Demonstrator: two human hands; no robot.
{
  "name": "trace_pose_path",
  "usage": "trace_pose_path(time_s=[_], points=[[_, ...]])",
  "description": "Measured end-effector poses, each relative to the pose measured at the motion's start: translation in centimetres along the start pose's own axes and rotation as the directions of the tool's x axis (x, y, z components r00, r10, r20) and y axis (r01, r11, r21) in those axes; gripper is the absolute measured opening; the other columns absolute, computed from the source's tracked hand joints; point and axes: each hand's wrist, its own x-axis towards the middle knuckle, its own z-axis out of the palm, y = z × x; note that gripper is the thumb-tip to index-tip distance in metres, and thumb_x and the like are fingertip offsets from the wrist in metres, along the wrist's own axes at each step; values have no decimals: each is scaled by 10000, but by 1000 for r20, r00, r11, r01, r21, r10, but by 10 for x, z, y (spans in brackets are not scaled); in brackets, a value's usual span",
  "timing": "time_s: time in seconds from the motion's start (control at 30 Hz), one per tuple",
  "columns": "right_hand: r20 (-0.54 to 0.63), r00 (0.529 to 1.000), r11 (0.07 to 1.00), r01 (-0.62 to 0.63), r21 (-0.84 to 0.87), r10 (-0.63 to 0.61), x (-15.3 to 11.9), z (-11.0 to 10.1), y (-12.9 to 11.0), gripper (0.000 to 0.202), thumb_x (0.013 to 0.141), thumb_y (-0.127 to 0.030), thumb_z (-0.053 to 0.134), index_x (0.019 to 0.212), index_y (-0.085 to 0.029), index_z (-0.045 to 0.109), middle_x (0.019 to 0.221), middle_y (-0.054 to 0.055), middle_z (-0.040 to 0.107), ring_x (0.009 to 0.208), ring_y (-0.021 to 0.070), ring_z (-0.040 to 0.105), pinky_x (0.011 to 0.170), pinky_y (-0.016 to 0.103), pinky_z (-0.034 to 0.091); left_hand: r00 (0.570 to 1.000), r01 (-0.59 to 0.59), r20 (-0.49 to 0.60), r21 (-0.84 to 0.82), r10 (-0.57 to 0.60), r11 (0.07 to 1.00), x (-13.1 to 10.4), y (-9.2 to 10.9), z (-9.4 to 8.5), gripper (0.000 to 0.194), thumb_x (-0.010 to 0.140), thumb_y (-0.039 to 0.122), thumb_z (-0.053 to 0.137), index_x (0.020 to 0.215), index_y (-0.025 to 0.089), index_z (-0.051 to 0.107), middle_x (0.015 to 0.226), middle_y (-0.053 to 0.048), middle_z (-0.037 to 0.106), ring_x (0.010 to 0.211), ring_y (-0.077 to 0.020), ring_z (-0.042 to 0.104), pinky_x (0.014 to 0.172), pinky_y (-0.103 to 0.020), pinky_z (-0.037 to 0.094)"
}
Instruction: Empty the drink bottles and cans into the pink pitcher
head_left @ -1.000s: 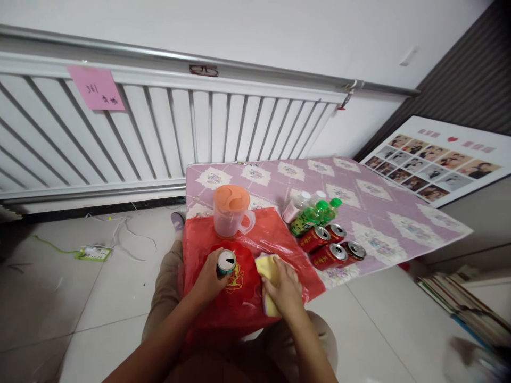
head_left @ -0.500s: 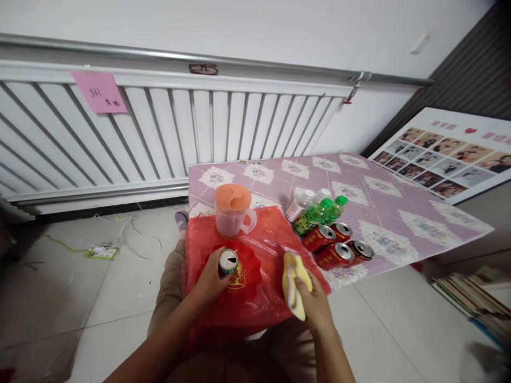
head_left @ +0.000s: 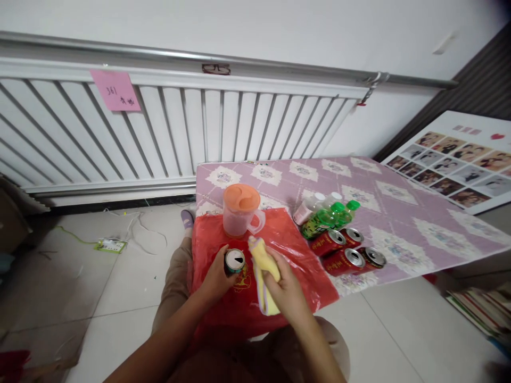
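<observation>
My left hand (head_left: 217, 276) is wrapped round an opened drink can (head_left: 235, 260) with a green side, its top tilted up toward me. Under the can lies a red plate (head_left: 241, 279) with a yellow print, partly covered by my hands. In my right hand (head_left: 285, 287) is a folded yellow cloth (head_left: 264, 266) with a purple edge, just right of the can and apart from it. A clear plastic pitcher (head_left: 235, 221) with an orange lid (head_left: 241, 197) stands behind the can on a red plastic sheet (head_left: 291, 229).
Right of the sheet stand several red drink cans (head_left: 344, 261), with green-capped bottles (head_left: 319, 221) and white-capped bottles (head_left: 307, 207) behind them. They are on a purple patterned tablecloth (head_left: 359, 183). A white radiator (head_left: 231, 122) runs along the wall behind.
My right hand has brought the yellow cloth left, close to the can. My left hand still holds the can over the plate. The whole view has shifted slightly.
</observation>
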Motion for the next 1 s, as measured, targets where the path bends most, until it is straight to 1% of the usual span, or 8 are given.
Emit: trace_pose_path(time_s=[0.07,0.13,0.27,0.37,0.57,0.73,0.87,1.0], points=[[80,985,974,163,-155,-152,9,13,-7,502,859,-189,500,1356,-195,563,1395,132,582,1301,249,517,1112,459,399,1000,11,17,-42,-10,999,1,0,0,762,674,111,738,1367,163,425,1386,-153,541,1294,-293,528,1128,-500,401],[193,962,920,246,-305,-194,15,24,-15,533,836,-118,505,1356,-206,582,1441,132,540,1333,260,472,1119,463,382,999,15,47,-103,-10,995,2,2,0,669,694,118,735,1311,162,481,1310,-135,599,1211,-277,583,1071,-479,452],[427,903,776,293,-558,-34,18,38,-33,506,860,-84,518,1297,-308,639,1537,74,461,1414,310,364,1053,498,414,993,38,120,-227,-11,973,8,11,-2,563,716,169,770,1235,173,554,1239,-120,654,1100,-262,644,948,-417,529],[499,867,682,356,-639,15,19,41,-40,366,965,-179,463,1228,-324,672,1551,50,456,1446,330,320,993,510,434,987,56,158,-248,-17,967,9,18,-3,453,761,227,762,1176,174,587,1188,-119,674,1032,-246,668,879,-384,550],[512,859,570,433,-698,-26,28,36,-36,325,1013,-255,421,1195,-297,687,1563,26,446,1447,339,326,993,507,420,997,57,68,-148,-47,987,6,15,-2,637,644,122,798,1215,166,519,1211,-115,639,1053,-244,631,935,-400,512],[502,865,532,421,-735,9,36,26,-36,343,1010,-234,428,1249,-291,667,1567,39,437,1446,336,324,1013,507,407,997,11,71,-60,-7,998,6,12,-2,601,659,48,717,1209,164,504,1181,-101,628,1062,-233,612,968,-420,490],[415,909,495,355,-793,14,38,14,-36,368,986,-164,427,1264,-246,653,1567,52,436,1417,350,354,987,506,431,998,6,61,-46,-3,999,6,14,-4,614,656,46,714,1218,178,505,1204,-97,614,1114,-239,596,1018,-439,467],[305,952,514,253,-820,18,38,10,-43,415,973,-125,408,1335,-194,598,1542,77,469,1368,329,408,993,474,439,999,-3,51,-58,5,998,6,14,-4,596,671,59,707,1221,186,515,1217,-94,610,1128,-241,591,1025,-435,463]])
